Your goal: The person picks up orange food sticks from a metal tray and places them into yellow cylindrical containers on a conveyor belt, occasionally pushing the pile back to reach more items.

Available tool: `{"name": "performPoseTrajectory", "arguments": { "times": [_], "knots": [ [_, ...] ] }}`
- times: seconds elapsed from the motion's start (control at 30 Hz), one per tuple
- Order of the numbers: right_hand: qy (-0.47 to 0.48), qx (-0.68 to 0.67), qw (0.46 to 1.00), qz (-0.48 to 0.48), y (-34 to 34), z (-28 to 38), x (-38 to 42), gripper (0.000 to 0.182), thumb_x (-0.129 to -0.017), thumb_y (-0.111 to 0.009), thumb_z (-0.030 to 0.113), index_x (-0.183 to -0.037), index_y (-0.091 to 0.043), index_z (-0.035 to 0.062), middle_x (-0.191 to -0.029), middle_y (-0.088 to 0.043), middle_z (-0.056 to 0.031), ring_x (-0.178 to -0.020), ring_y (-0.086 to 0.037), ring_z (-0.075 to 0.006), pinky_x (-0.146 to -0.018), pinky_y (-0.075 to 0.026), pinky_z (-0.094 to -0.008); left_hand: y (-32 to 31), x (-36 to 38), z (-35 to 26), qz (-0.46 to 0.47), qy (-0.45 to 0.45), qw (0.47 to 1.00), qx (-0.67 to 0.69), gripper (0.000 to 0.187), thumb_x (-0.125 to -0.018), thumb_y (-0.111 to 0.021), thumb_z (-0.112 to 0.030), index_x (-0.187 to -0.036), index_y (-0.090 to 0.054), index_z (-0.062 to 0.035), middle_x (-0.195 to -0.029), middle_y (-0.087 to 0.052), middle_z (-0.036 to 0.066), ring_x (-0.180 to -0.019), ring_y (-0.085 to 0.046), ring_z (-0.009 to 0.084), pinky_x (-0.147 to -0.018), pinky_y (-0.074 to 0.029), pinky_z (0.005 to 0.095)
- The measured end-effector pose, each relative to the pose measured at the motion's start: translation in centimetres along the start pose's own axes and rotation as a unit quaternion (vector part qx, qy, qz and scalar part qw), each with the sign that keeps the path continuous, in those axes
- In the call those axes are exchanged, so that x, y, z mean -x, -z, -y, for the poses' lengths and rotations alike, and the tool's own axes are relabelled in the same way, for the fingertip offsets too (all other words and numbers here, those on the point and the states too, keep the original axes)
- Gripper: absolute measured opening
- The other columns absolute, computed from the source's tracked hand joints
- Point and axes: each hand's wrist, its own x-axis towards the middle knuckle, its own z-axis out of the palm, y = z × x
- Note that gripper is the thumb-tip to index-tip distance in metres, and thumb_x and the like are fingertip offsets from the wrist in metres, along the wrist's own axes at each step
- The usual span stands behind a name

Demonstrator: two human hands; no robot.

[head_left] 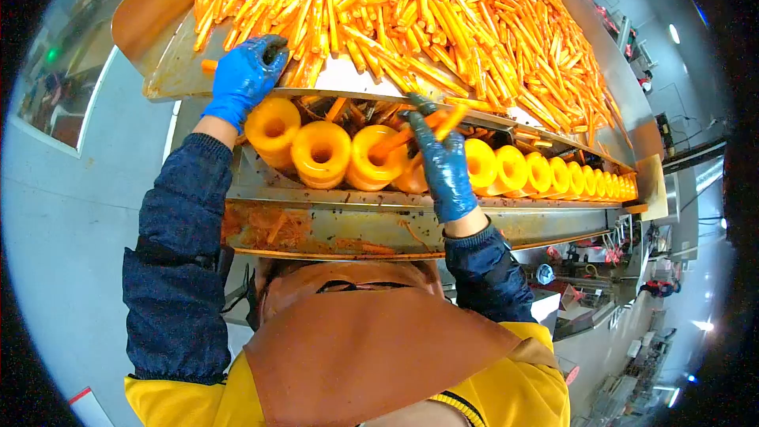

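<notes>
My left hand [249,79], in a blue glove, is curled closed at the left end of the steel tray. A carrot [209,66] pokes out beside its wrist side; the rest is hidden by the hand. My right hand [444,166], in a wet blue glove, is closed around a carrot [395,141] slanting down to the left, its lower end at the opening of a yellow-orange cup [371,166]. Another carrot end [452,120] shows above the right fingers. More round cups [320,152] stand in a row before me.
A large pile of thin peeled carrots [443,24] covers the steel tray [170,75] behind the cups. A tray lip [379,96] runs between pile and cups. Nearer me lies a metal trough [356,225] with orange scraps. Machinery [585,300] stands at the right.
</notes>
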Motion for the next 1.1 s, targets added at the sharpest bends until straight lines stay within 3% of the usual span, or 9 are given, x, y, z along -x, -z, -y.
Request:
{"name": "performPoseTrajectory", "arguments": {
  "times": [0.07,0.13,0.2,0.33,0.5,0.53,0.67,0.9,1.1],
  "knots": [
    [-0.078,0.088,0.993,0.018,0.1,0.7,0.3,0.033,-0.095,-0.053,0.023,-0.118,-0.059,0.0005,-0.102,-0.065,-0.0057,-0.088,-0.056,-0.0098,-0.077,-0.045,-0.0258,-0.1,-0.1,0.3,0.002,-0.007,1.000,0.005,0.028,-0.083,-0.061,-0.033,-0.099,-0.068,-0.0108,-0.098,-0.067,0.012,-0.089,-0.064,0.0290,-0.079,-0.051,0.0378],
    [0.080,0.101,0.990,-0.065,-0.2,0.6,-0.4,0.035,-0.097,-0.049,0.026,-0.119,-0.059,0.0013,-0.102,-0.065,-0.0068,-0.088,-0.056,-0.0110,-0.079,-0.045,-0.0273,0.6,-0.2,-0.6,0.017,0.010,1.000,0.007,0.028,-0.084,-0.061,-0.031,-0.101,-0.067,-0.0091,-0.099,-0.066,0.013,-0.091,-0.063,0.0301,-0.081,-0.050,0.0376],
    [0.073,0.106,0.989,-0.071,0.2,1.9,-0.3,0.037,-0.099,-0.042,0.030,-0.112,-0.063,0.0026,-0.093,-0.065,-0.0062,-0.081,-0.057,-0.0124,-0.075,-0.046,-0.0266,0.9,0.0,-0.8,0.036,0.027,0.999,0.012,0.028,-0.085,-0.061,-0.029,-0.103,-0.066,-0.0074,-0.101,-0.066,0.015,-0.093,-0.063,0.0311,-0.083,-0.049,0.0375],
    [-0.011,-0.067,0.997,0.039,-4.2,1.1,0.1,0.020,-0.089,-0.063,0.023,-0.092,-0.064,0.0032,-0.082,-0.066,-0.0059,-0.076,-0.060,-0.0165,-0.069,-0.048,-0.0316,0.3,0.1,-0.4,0.012,0.006,1.000,-0.002,0.028,-0.084,-0.061,-0.031,-0.100,-0.067,-0.0096,-0.099,-0.066,0.012,-0.090,-0.063,0.0299,-0.080,-0.050,0.0376],
    [0.099,0.191,0.960,0.180,-3.2,1.8,-1.5,0.037,-0.081,-0.069,0.039,-0.091,-0.066,0.0036,-0.083,-0.067,-0.0146,-0.077,-0.064,-0.0292,-0.072,-0.050,-0.0375,0.3,0.0,-0.2,0.010,0.010,1.000,0.017,0.026,-0.083,-0.060,-0.033,-0.098,-0.068,-0.0127,-0.096,-0.067,0.011,-0.087,-0.063,0.0301,-0.077,-0.051,0.0386],
    [0.011,0.182,0.970,0.163,-2.6,3.5,-2.5,0.037,-0.081,-0.068,0.040,-0.089,-0.067,0.0043,-0.085,-0.066,-0.0156,-0.079,-0.064,-0.0300,-0.073,-0.050,-0.0374,0.2,0.0,-0.1,0.010,0.011,1.000,0.018,0.026,-0.083,-0.060,-0.033,-0.098,-0.068,-0.0127,-0.096,-0.067,0.011,-0.087,-0.063,0.0301,-0.077,-0.051,0.0386],
    [0.234,0.420,0.877,0.019,-2.0,3.3,-9.8,0.029,-0.082,-0.064,0.031,-0.091,-0.068,0.0038,-0.090,-0.067,-0.0175,-0.090,-0.064,-0.0318,-0.078,-0.051,-0.0412,0.2,0.1,-0.3,-0.002,0.005,1.000,-0.003,0.026,-0.083,-0.060,-0.034,-0.098,-0.068,-0.0128,-0.096,-0.067,0.011,-0.088,-0.063,0.0299,-0.077,-0.051,0.0386],
    [0.038,0.641,0.719,0.266,-4.0,5.1,-15.1,0.038,-0.072,-0.065,0.034,-0.095,-0.069,0.0044,-0.100,-0.065,-0.0204,-0.092,-0.065,-0.0340,-0.080,-0.052,-0.0433,0.3,0.1,-0.3,0.004,0.004,1.000,-0.002,0.026,-0.084,-0.062,-0.028,-0.100,-0.066,-0.0083,-0.097,-0.066,0.014,-0.090,-0.063,0.0309,-0.079,-0.050,0.0390],
    [0.045,0.620,0.745,0.242,-1.1,4.3,-13.4,0.038,-0.072,-0.063,0.034,-0.096,-0.069,0.0053,-0.098,-0.066,-0.0203,-0.092,-0.065,-0.0341,-0.081,-0.051,-0.0429,0.3,0.0,-0.3,0.004,0.003,1.000,-0.028,0.026,-0.084,-0.061,-0.029,-0.100,-0.066,-0.0079,-0.096,-0.067,0.013,-0.088,-0.064,0.0301,-0.079,-0.050,0.0382]
  ]
}}
